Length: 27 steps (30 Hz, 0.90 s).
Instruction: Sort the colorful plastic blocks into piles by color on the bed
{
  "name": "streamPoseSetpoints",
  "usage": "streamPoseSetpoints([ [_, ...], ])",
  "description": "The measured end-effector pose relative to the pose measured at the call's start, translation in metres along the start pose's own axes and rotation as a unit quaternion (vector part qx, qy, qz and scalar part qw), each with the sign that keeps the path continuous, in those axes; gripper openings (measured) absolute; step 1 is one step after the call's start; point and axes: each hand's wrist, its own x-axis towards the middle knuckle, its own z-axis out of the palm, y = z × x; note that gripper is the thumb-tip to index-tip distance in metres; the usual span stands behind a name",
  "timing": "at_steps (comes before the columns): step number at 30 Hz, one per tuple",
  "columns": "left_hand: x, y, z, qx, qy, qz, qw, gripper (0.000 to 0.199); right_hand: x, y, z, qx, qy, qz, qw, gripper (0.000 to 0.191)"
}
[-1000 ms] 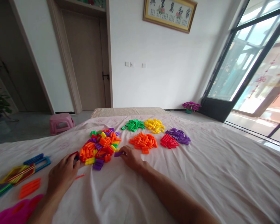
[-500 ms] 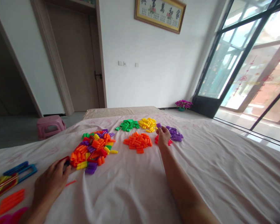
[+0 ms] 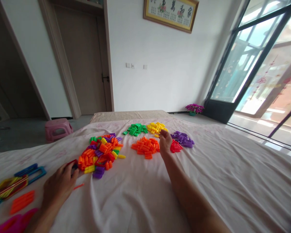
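Note:
My left hand is closed around a dark red plastic piece at the near left edge of a mixed pile of toy blocks. The pile mixes orange, purple, yellow, green and red pieces. Raised over the bedding, my right hand has loosely bent fingers, and no block shows in them. It is between the orange pile and the red pile. Just behind it lie yellow blocks. Green blocks sit farther left, and purple blocks to the right.
A pale, wrinkled sheet covers the surface. Blue and yellow frame-shaped pieces, an orange block group and a pink object lie at near left. Beyond are a pink stool and pink flowers.
My right hand has moved left from beside the purple pile, and the purple block in its fingers no longer shows. My left hand stays at the mixed pile. The view has shifted slightly.

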Motion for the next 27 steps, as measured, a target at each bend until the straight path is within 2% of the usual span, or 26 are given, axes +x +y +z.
streamPoseSetpoints([
  [3, 0.000, 0.001, -0.002, 0.014, -0.001, 0.004, 1.000, 0.055, -0.044, -0.016, 0.024, -0.054, -0.130, -0.068, 0.988, 0.029],
  [5, 0.000, 0.002, -0.003, 0.016, -0.004, 0.001, 1.000, 0.055, -0.076, -0.028, 0.035, -0.084, -0.238, -0.122, 0.960, 0.027],
  [8, -0.001, 0.004, -0.005, 0.019, -0.003, -0.001, 1.000, 0.056, -0.119, -0.042, 0.041, -0.147, -0.411, -0.204, 0.876, 0.035],
  [10, -0.001, 0.006, -0.006, 0.027, -0.003, 0.000, 1.000, 0.056, -0.141, -0.048, 0.042, -0.202, -0.493, -0.242, 0.811, 0.049],
  [13, -0.001, 0.006, -0.005, 0.041, -0.004, 0.001, 0.999, 0.056, -0.159, -0.049, 0.041, -0.275, -0.564, -0.258, 0.734, 0.069],
  [15, -0.001, 0.006, -0.005, 0.045, -0.001, 0.001, 0.999, 0.056, -0.162, -0.049, 0.041, -0.297, -0.590, -0.255, 0.706, 0.068],
  [17, 0.000, 0.005, -0.004, 0.046, 0.000, -0.001, 0.999, 0.056, -0.161, -0.050, 0.041, -0.297, -0.600, -0.251, 0.699, 0.057],
  [21, -0.001, 0.006, -0.004, 0.046, -0.003, -0.005, 0.999, 0.056, -0.155, -0.049, 0.041, -0.283, -0.593, -0.246, 0.713, 0.031],
  [27, -0.002, 0.006, -0.003, 0.055, -0.005, -0.004, 0.998, 0.056, -0.151, -0.041, 0.037, -0.311, -0.563, -0.223, 0.732, 0.032],
])
